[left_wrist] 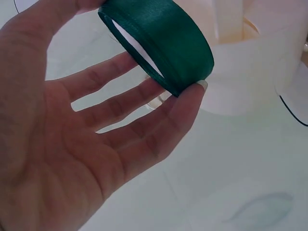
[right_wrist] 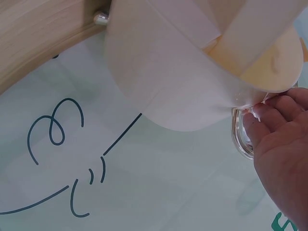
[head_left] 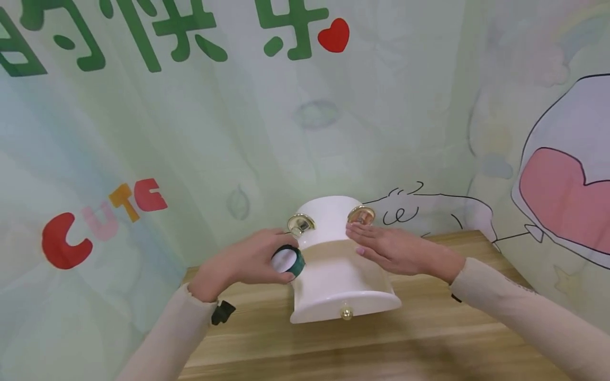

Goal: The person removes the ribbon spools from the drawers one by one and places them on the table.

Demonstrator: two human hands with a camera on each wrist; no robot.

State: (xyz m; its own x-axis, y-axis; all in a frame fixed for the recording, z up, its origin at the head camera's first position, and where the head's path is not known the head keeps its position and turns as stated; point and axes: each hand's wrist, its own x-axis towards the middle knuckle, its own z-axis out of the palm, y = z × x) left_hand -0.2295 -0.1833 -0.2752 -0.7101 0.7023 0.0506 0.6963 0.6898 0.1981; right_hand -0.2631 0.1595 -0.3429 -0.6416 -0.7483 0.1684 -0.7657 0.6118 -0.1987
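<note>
My left hand (head_left: 250,259) pinches a roll of dark green ribbon (left_wrist: 168,38) between thumb and fingertips, at the left side of a white container (head_left: 343,278). The left wrist view shows the ribbon's shiny outer face and pale core. Across from it, my right hand (head_left: 395,248) has nearly straight fingers touching the container's right side, by a clear and gold fitting (head_left: 364,212). In the right wrist view the fingertips partly hide that fitting. A matching gold fitting (head_left: 301,223) sits at the left, and a gold knob (head_left: 346,313) is on the near end.
The container stands on a wood-grain table (head_left: 267,344). Behind and beside it hangs a pale printed cloth (head_left: 381,137) with green lettering, a red heart (head_left: 334,35) and line drawings. A black piece (head_left: 222,313) shows at the left wrist.
</note>
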